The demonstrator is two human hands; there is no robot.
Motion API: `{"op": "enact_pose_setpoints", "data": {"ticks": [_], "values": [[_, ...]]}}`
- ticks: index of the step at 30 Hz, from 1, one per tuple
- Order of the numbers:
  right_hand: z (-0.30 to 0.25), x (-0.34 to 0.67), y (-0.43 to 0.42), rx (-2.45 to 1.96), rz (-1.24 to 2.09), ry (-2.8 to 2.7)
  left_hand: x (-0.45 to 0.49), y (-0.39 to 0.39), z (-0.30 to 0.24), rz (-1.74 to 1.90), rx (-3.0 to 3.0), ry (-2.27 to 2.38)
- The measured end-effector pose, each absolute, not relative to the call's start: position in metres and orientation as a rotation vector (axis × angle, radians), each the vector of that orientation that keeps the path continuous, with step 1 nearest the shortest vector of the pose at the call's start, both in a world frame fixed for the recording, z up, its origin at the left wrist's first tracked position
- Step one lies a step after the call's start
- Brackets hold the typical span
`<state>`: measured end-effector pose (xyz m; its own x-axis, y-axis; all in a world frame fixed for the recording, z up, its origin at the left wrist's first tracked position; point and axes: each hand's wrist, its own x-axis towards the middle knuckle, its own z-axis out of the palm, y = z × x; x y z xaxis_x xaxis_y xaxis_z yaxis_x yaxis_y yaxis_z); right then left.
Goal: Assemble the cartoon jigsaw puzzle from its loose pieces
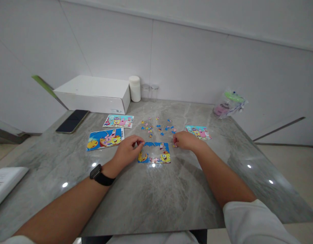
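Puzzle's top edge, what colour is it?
The top edge looks mostly blue in the head view.

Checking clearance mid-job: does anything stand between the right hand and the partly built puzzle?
Nothing visible stands between the right hand and the puzzle; one loose piece shows beside that hand, other pieces lie farther toward the wall.

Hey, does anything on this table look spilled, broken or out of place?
Nothing looks spilled or broken. The loose puzzle pieces lie scattered just beyond the partly assembled puzzle, whose middle is unfilled, but that seems ordinary. The white bottle stands upright beside the box.
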<state>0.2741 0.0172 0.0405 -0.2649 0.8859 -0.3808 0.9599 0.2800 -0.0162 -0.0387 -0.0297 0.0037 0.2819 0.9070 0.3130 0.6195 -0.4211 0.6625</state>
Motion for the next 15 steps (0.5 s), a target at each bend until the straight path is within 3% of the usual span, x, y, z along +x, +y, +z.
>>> {"op": "enact_pose_setpoints", "data": {"ticks": [15], "values": [[0.055, 0.274, 0.017, 1.748, -0.332, 2.396, -0.045, -0.023, 0.004, 1.307, 1.497, 1.441]]}}
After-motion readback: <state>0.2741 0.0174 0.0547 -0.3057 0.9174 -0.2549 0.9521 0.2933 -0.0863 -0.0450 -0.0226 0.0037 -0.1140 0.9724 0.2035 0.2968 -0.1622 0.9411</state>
